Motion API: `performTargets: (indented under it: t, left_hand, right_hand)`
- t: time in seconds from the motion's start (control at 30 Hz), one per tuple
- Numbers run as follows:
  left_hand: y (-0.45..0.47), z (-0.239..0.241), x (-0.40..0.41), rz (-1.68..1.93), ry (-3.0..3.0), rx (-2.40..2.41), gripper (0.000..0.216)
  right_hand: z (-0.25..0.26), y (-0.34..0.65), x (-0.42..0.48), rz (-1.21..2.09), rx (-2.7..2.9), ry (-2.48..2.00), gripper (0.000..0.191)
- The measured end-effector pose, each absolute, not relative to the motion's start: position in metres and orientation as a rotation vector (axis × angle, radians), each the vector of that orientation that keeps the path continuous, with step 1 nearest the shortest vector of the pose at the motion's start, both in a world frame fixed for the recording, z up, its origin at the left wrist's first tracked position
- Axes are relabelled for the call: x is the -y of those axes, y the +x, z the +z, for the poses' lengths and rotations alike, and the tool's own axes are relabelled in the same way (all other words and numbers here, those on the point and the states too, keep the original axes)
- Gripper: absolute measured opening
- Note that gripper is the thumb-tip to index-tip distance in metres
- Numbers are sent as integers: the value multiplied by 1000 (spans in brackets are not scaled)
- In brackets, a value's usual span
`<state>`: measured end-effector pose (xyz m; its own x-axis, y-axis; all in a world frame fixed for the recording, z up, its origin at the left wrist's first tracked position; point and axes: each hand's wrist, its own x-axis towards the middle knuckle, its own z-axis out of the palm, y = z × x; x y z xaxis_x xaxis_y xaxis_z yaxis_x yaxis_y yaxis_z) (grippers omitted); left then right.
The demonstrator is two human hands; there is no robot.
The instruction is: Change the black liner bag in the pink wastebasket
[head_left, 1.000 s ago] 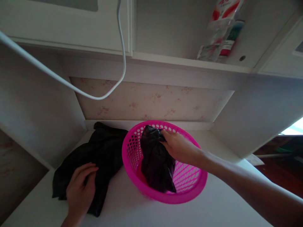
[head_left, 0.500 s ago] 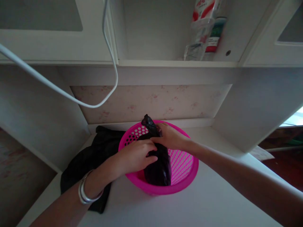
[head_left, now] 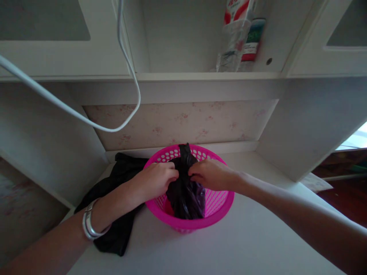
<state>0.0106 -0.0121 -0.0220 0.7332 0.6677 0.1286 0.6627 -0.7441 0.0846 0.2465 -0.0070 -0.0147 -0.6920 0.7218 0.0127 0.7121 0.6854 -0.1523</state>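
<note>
One white counter [head_left: 243, 248], set in a recess below white cabinets, with a floral-patterned back panel [head_left: 183, 124] behind it.
One white cable [head_left: 86, 120], looping down from the upper left across the cabinet front.
One dark cloth [head_left: 120, 229], lying crumpled on the counter left of the basket and touching it, partly under the left forearm.
One pink perforated basket [head_left: 218, 208], round, standing on the counter near the back panel.
One black garment [head_left: 185, 194], bunched inside the basket, its top end rising above the rim.
Two hands, close together over the basket: left hand [head_left: 156, 181] and right hand [head_left: 213, 175], each pinching the black garment from its own side, fingers closed on the fabric.
Two packaged items [head_left: 239, 34] on the upper shelf, labels blurred.
One pair of silver bangles [head_left: 90, 225] on the left wrist.
</note>
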Motion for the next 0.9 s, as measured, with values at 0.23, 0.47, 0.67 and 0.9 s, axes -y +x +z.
performTargets:
  t: [0.23, 0.47, 0.67, 0.9]
  left_hand:
    - [-42, 0, 10, 289, 2808, -1085, 27]
    - [-15, 2, 28, 382, 2811, -1231, 30]
    - [-10, -11, 22, 230, 2907, -1269, 21]
    - [-80, -8, -2, 522, 2782, -1303, 27]
  right_hand:
    - [8, 279, 8, -4, 2907, -1464, 20]
    - [-4, 249, 16, 158, 2806, -1031, 38]
    - [-16, 245, 12, 1, 2849, -1069, 23]
    - [-7, 316, 8, -56, 2456, -1202, 23]
